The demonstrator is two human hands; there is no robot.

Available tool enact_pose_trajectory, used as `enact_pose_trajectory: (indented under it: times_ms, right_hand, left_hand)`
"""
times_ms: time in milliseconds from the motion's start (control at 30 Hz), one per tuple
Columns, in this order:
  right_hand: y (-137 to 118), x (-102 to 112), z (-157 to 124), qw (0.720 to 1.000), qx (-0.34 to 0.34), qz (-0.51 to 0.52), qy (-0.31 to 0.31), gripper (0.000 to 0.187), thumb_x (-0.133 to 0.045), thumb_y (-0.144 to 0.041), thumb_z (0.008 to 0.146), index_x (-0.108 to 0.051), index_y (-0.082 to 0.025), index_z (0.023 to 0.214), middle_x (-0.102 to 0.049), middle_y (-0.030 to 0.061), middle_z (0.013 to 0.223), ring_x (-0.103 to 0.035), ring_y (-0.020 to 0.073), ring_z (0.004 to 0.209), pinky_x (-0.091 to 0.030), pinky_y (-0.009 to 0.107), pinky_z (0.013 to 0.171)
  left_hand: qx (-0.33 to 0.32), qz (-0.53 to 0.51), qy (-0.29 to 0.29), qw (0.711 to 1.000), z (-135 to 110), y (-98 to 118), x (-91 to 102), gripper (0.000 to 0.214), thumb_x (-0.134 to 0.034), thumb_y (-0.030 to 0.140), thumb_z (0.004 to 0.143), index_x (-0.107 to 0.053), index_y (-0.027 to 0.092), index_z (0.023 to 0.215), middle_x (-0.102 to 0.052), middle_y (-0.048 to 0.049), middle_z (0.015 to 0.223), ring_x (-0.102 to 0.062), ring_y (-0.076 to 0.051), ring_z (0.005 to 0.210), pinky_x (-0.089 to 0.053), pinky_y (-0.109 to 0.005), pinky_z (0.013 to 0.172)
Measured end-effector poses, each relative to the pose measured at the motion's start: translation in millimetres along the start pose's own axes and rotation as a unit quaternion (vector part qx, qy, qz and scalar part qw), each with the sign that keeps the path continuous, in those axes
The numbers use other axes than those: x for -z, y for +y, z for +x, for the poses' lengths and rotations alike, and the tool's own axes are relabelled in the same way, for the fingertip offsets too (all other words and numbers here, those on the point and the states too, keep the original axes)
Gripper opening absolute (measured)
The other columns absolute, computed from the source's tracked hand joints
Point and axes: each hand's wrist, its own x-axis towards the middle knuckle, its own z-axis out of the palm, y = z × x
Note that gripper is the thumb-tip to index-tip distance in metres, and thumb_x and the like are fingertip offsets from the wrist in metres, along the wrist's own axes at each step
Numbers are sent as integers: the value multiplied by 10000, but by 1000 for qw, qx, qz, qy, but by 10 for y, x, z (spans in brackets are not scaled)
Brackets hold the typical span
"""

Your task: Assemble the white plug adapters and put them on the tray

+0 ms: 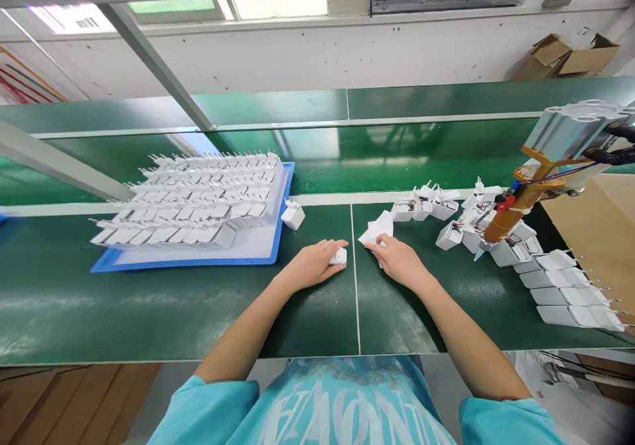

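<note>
On the green bench, my left hand (312, 263) is closed around a small white plug adapter (339, 256); only its end shows past the fingers. My right hand (399, 260) pinches a crumpled white wipe (380, 228), which could be cloth or paper. A single white adapter (292, 215) sits beyond my left hand, beside a blue-edged tray (248, 260). Rows of white adapters (188, 197) with pins upward fill much of that tray. Past the wipe, several open white housings (421, 203) with parts inside stand on the bench.
At the right, an orange and metal dispensing tool (520, 207) hangs over more open housings. Rows of white housings (570, 296) lie near the right edge, beside a cardboard box (608, 213). A grey post (159, 68) rises behind the tray.
</note>
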Motion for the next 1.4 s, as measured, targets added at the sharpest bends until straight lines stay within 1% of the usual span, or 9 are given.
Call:
enact_pose_trajectory:
  times_ms: [133,300,433,600,733,900,1033,1167,1400]
  right_hand:
    - [27,54,-31,1000,15,20,-10,379,-407,-178,965,-620,-240,1273,-632,96,1117,-625,150,774,-382,248,603]
    - [86,159,-121,995,61,61,-41,260,-547,-214,900,-713,-290,1085,-688,7,898,-637,124,729,-395,218,592]
    - [118,193,-120,997,28,77,-8,240,-513,-367,949,-726,-266,995,-697,22,926,-650,130,748,-447,218,622]
    - [226,165,-40,985,-106,59,121,414,-407,-298,975,-506,-199,1365,-589,122,1238,-631,193,993,-536,294,791]
    - [336,146,62,964,-186,15,188,487,-443,-255,935,-458,-142,1408,-488,194,1284,-519,302,1188,-512,415,925]
    - [437,139,295,955,-213,-19,205,484,-534,-208,865,-536,-149,1346,-451,210,1276,-486,363,1149,-497,503,900]
    - [421,70,379,958,-195,-6,212,306,-589,-207,834,-656,-176,1131,-450,175,1240,-478,342,1147,-510,457,892]
    - [309,-35,331,959,-172,26,223,167,-578,-276,863,-655,-213,997,-438,137,1250,-489,300,1159,-540,395,838]
    - [372,-94,325,941,-191,87,267,593,-546,-480,865,-428,-203,1376,-379,189,1430,-417,351,1303,-482,544,979]
  left_hand:
    - [9,32,59,998,24,-121,-60,374,-476,380,972,-513,161,1272,-686,-121,1143,-667,-243,971,-504,-352,833]
    - [155,151,254,943,17,-492,-120,410,-550,441,932,-605,137,1202,-706,-168,994,-632,-316,961,-447,-404,826]
    - [217,191,249,924,9,-605,-134,453,-526,426,937,-608,93,1233,-701,-192,958,-595,-366,988,-427,-434,799]
    - [244,194,276,909,3,-514,-87,572,-520,430,921,-519,70,1367,-632,-243,1163,-558,-387,1036,-430,-458,814]
    - [230,163,334,899,5,-454,-66,622,-561,468,899,-496,94,1392,-548,-256,1329,-521,-400,1106,-415,-503,893]
    - [175,134,374,901,17,-417,-91,492,-560,427,915,-559,149,1321,-542,-222,1353,-509,-361,1134,-400,-488,940]
    - [135,134,394,899,20,-364,-104,378,-558,349,923,-603,165,1251,-578,-193,1303,-528,-323,1101,-412,-453,940]
    - [75,99,372,920,24,-278,-108,313,-537,287,936,-601,186,1226,-607,-158,1259,-551,-294,1082,-426,-447,956]
    - [36,29,323,945,36,-244,-142,287,-516,231,935,-597,184,1206,-601,-138,1266,-551,-282,1115,-456,-465,985]
